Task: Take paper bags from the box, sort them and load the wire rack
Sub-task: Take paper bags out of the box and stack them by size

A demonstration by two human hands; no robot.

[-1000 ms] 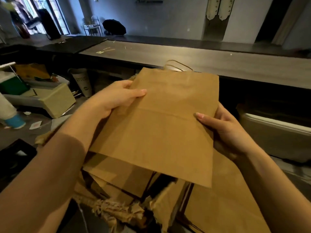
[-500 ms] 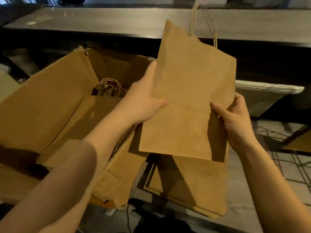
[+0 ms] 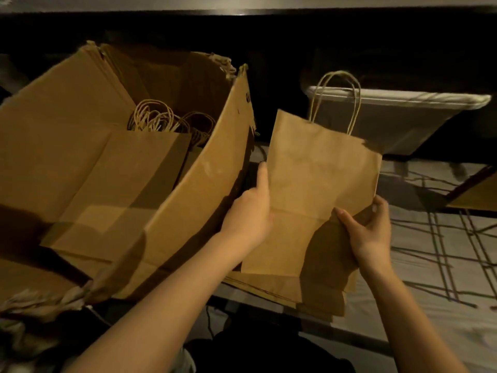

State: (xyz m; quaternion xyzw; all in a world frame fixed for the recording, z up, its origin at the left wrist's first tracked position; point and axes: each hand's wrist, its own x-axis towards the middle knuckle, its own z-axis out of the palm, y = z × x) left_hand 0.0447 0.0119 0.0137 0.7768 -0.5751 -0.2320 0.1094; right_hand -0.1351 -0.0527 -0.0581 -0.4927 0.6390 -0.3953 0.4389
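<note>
A flat brown paper bag (image 3: 317,179) with twine handles is held low over a small pile of flat bags (image 3: 309,297). My right hand (image 3: 368,232) grips the bag's lower right edge, thumb on top and fingers behind. My left hand (image 3: 252,208) rests along its left edge with the index finger straight; whether it grips is unclear. To the left stands the open cardboard box (image 3: 199,200) with more bags (image 3: 121,184) lying inside, their handles bunched at the far end. The wire rack (image 3: 446,251) lies to the right under the pile.
A white bin (image 3: 398,117) stands behind the held bag. A long counter (image 3: 242,4) runs across the top of the view. Another brown sheet (image 3: 478,195) lies at the far right edge. Torn cardboard hangs at the box's near left corner.
Both hands have lowered the bag down and to the right, from upright in front of the box to just above the pile on the rack. My view has tilted downward.
</note>
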